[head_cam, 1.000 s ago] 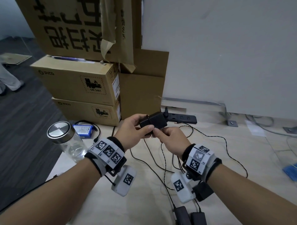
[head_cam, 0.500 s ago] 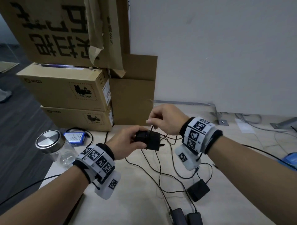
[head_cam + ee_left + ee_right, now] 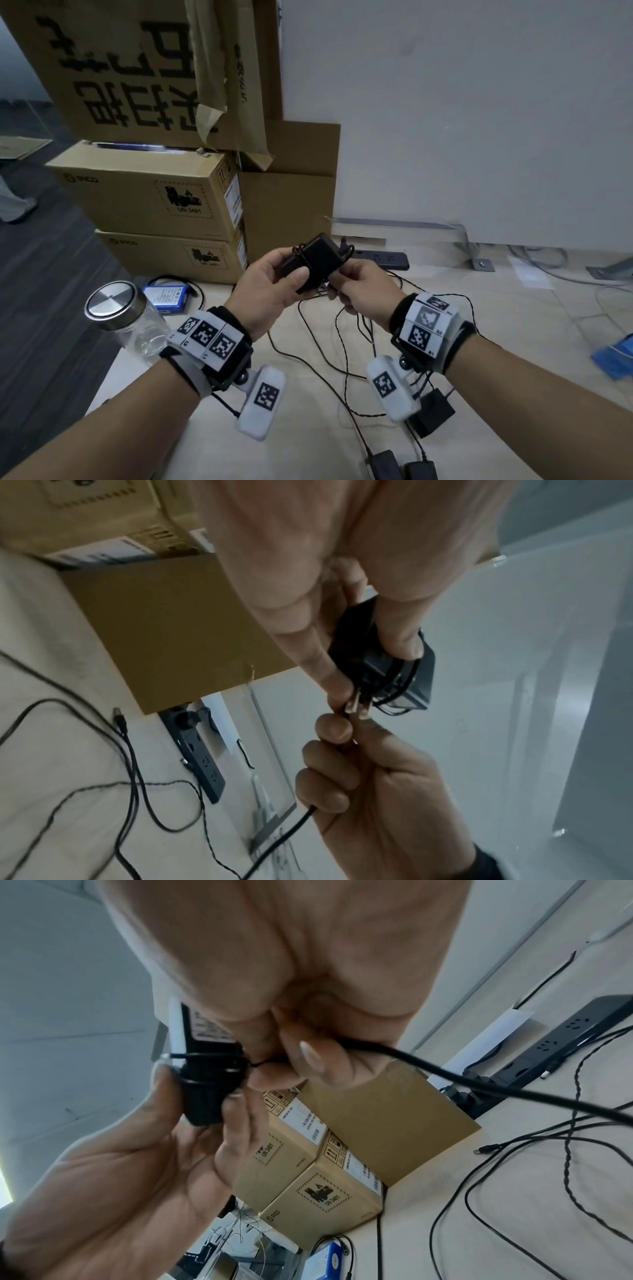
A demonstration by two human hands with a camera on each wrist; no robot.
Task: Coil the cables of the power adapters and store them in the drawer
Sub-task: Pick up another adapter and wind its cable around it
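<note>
My left hand (image 3: 274, 291) grips a black power adapter (image 3: 317, 258) above the table, thumb pressed on its face. Its thin black cable (image 3: 479, 1091) runs in a few turns round the adapter body (image 3: 209, 1074). My right hand (image 3: 359, 291) pinches that cable right beside the adapter, and the loose length hangs down to the table. The left wrist view shows the adapter (image 3: 407, 674) with its metal prongs (image 3: 356, 710) near my right hand's fingertips (image 3: 334, 727). Three more black adapters (image 3: 433, 413) lie on the table near my right forearm and at the front edge. No drawer is in view.
Stacked cardboard boxes (image 3: 154, 192) stand at the back left. A black power strip (image 3: 383, 260) lies against the white wall. A glass jar with a metal lid (image 3: 118, 311) and a blue battery pack (image 3: 168, 296) sit at the left. Loose cables (image 3: 342, 342) sprawl over the table.
My right hand has come down from above the adapter to its right side, still pinching the cable. The adapter has been raised and tilted, with cable turns now round it.
</note>
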